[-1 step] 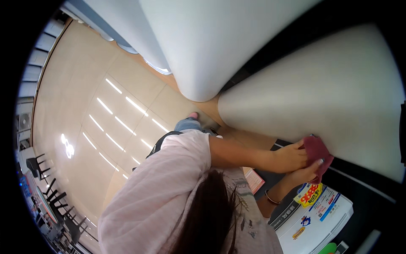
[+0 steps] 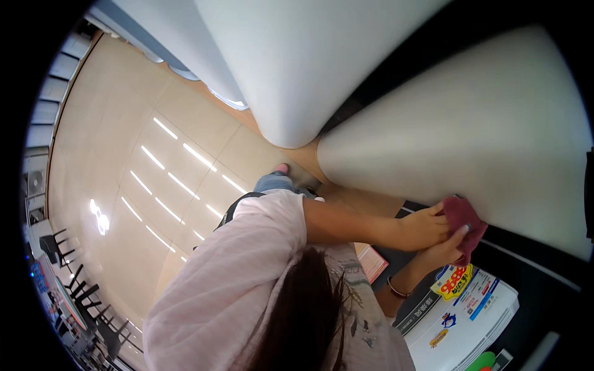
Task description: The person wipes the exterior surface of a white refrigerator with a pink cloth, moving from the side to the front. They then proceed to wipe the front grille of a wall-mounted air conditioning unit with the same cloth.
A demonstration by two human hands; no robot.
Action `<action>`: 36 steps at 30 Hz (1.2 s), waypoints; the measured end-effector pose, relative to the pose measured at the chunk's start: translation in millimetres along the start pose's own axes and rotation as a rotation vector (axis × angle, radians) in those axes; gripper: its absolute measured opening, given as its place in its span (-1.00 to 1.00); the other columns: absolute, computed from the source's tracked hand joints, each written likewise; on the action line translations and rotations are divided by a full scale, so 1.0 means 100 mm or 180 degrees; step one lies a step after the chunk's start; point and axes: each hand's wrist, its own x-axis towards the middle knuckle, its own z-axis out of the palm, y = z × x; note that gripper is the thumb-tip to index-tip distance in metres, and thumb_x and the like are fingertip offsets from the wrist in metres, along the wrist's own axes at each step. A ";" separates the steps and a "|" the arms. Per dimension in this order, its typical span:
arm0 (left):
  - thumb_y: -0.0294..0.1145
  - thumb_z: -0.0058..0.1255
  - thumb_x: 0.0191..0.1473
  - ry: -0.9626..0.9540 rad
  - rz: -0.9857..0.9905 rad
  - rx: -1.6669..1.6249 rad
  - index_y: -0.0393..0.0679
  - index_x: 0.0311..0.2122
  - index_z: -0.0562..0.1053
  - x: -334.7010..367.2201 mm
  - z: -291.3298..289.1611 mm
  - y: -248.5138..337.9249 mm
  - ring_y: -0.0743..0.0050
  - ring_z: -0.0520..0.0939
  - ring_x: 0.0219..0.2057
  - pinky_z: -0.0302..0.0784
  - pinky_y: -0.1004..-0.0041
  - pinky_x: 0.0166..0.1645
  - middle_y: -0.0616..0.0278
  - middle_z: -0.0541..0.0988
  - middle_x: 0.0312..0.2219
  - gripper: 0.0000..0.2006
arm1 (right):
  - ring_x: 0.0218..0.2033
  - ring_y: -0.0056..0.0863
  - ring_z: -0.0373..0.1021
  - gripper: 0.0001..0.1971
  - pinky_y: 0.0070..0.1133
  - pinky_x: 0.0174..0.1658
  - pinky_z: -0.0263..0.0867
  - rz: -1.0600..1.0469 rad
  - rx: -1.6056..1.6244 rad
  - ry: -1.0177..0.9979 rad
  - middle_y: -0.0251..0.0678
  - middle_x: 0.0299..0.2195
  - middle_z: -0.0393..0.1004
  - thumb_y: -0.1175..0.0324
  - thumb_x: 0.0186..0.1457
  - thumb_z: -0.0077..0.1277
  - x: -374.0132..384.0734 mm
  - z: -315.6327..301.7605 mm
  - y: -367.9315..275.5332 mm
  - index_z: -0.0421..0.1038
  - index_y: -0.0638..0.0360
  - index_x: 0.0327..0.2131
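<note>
A maroon cloth (image 2: 461,216) is bunched between my two hands, beside the lower right part of a large white rounded cabinet (image 2: 433,136). My left hand (image 2: 424,227) comes in on a bare forearm from the pale pink sleeve, its fingers closed on the cloth's near side. Just below it, my right hand (image 2: 447,248), with a bracelet on the wrist, pinches the cloth with the thumb on top. The two hands touch or nearly touch. Most of the fingertips are hidden behind the cloth, and I cannot tell whether it presses on the cabinet.
A white appliance (image 2: 482,334) with colourful stickers and a yellow price tag (image 2: 453,283) sits below my hands. Another tall white cabinet (image 2: 278,74) stands to the left. Shiny beige floor (image 2: 142,130) spreads leftward towards dark chairs (image 2: 80,287).
The cloth has shifted slightly left and its folds look a little different. Both hands keep hold of it.
</note>
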 end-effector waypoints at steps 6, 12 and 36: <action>-0.27 -0.15 -0.17 -0.0353 -0.0187 -0.0557 -0.16 -0.27 0.38 0.00 0.20 0.10 0.31 0.30 -0.05 -0.09 0.18 0.11 0.25 0.41 -0.21 -0.69 | -0.21 -0.46 0.29 -0.55 -0.57 -0.17 0.23 -0.0036 0.0025 -0.0041 -0.14 -0.15 0.28 0.25 0.05 -0.12 0.02 -0.13 -0.01 0.14 0.41 -0.07; -0.36 -0.04 -0.19 0.0670 -0.0656 -0.1385 -0.32 -0.14 0.26 0.18 -0.12 0.00 0.05 0.35 -0.15 0.19 0.16 -0.08 0.01 0.36 -0.23 -0.56 | -0.14 -0.37 0.26 -0.58 -0.53 -0.06 0.17 -0.0403 0.0806 0.0332 -0.10 -0.11 0.24 0.29 0.05 -0.15 0.14 -0.21 0.05 0.13 0.41 -0.09; -0.29 0.21 -0.32 0.0684 -0.1154 -0.0788 -0.36 0.11 -0.15 0.47 -0.60 -0.42 -0.15 -0.03 0.11 -0.04 0.21 0.13 -0.19 -0.05 0.08 -0.04 | -0.25 -0.45 0.27 -0.64 -0.55 -0.17 0.17 -0.0610 -0.0440 0.0088 -0.07 -0.21 0.34 0.29 0.15 -0.29 0.46 -0.25 0.39 0.22 0.47 -0.16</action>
